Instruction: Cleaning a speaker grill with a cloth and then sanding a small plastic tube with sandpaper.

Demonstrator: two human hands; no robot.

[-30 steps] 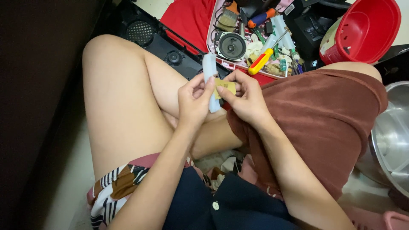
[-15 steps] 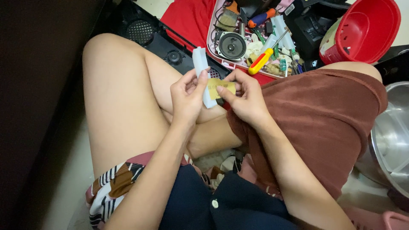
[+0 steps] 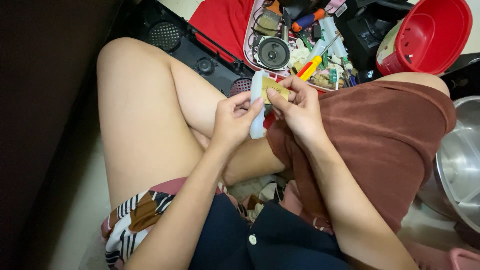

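You sit cross-legged on a pale floor (image 3: 75, 235) with a pink tray of loose parts (image 3: 280, 50) holding a round black speaker and a yellow-handled screwdriver (image 3: 311, 67), a red plastic bucket (image 3: 430, 35), a black speaker panel (image 3: 200, 55) and a steel bowl (image 3: 460, 165) around your knees. Since half a second ago the small white plastic tube (image 3: 257, 107) has swung from leaning up-left to nearly upright, long axis running toward and away from you, tip toward the tray. Your left hand (image 3: 232, 120) has its grip closed around the tube above your lap, while your right hand (image 3: 300, 107) pinches the small tan rectangular board (image 3: 274, 90) just against it.
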